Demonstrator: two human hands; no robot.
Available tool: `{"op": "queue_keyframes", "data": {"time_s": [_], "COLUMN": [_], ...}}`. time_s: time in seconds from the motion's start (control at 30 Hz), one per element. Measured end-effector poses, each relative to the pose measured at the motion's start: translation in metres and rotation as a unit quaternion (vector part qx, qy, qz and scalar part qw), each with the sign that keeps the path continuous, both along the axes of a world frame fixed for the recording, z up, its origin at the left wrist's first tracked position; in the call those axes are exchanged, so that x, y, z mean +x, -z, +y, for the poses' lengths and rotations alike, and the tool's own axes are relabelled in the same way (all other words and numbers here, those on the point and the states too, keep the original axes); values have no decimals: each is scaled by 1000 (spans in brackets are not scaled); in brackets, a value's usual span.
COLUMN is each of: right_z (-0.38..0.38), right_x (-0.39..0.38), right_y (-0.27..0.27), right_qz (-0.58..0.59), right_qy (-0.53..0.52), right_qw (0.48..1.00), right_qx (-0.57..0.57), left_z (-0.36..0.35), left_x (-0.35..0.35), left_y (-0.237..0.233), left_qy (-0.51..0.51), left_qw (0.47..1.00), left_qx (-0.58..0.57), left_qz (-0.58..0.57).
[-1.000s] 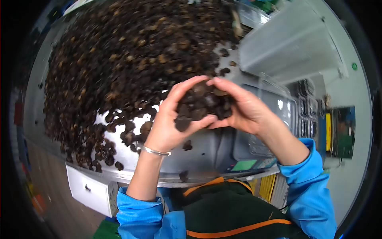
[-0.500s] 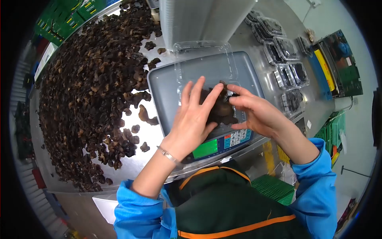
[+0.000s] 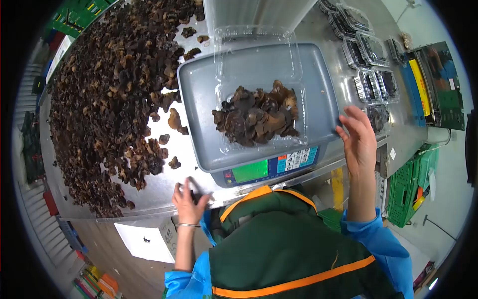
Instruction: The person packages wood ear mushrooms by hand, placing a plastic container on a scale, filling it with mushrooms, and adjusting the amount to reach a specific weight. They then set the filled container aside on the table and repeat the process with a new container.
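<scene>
A clear plastic clamshell (image 3: 301, 119) lies with its lid folded back on the grey tray of a weighing scale (image 3: 318, 74). Dark brown wood ear mushrooms (image 3: 256, 117) are heaped in its base. My right hand (image 3: 359, 139) is off the tray's right edge, fingers curved and apart, holding nothing visible. At the table's front edge, left of the scale, my left hand (image 3: 188, 205) has thumb and fingers apart. A dark patch shows between them; whether it is a mushroom piece or shadow I cannot make out. The green display (image 3: 250, 172) is lit, its digits unreadable.
A large pile of wood ear mushrooms (image 3: 104, 114) covers the steel table's left side. Behind the scale stands a tall stack of clear containers (image 3: 254, 15). Several filled, closed clamshells (image 3: 372, 50) sit at right, near a black machine (image 3: 440, 84). A white box (image 3: 144, 241) is below the table.
Both hands have left the mushrooms in the clamshell. My left hand moved down and left to the table edge; my right moved right, off the tray. The view has shifted slightly.
</scene>
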State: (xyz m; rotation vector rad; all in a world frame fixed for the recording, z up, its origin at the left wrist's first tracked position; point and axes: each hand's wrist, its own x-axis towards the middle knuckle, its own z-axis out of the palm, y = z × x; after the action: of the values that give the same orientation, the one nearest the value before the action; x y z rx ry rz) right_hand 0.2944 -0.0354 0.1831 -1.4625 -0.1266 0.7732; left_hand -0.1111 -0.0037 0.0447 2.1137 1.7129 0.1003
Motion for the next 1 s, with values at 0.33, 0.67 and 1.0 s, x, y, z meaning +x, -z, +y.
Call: {"op": "queue_keyframes", "data": {"time_s": [0.33,0.67,1.0], "right_z": [64,76,42], "right_x": [-45,-68,-51], "right_y": [-38,-2,14], "right_qz": [-208,-684,-471], "right_qy": [-273,-459,-287], "right_qw": [937,562,833], "right_qx": [68,-73,-48], "left_z": [56,111,139], "left_x": [-70,81,66], "left_y": [23,-92,40], "left_qy": [-81,70,112], "left_qw": [974,943,980], "left_qx": [197,295,162], "left_qz": [-77,-137,-33]}}
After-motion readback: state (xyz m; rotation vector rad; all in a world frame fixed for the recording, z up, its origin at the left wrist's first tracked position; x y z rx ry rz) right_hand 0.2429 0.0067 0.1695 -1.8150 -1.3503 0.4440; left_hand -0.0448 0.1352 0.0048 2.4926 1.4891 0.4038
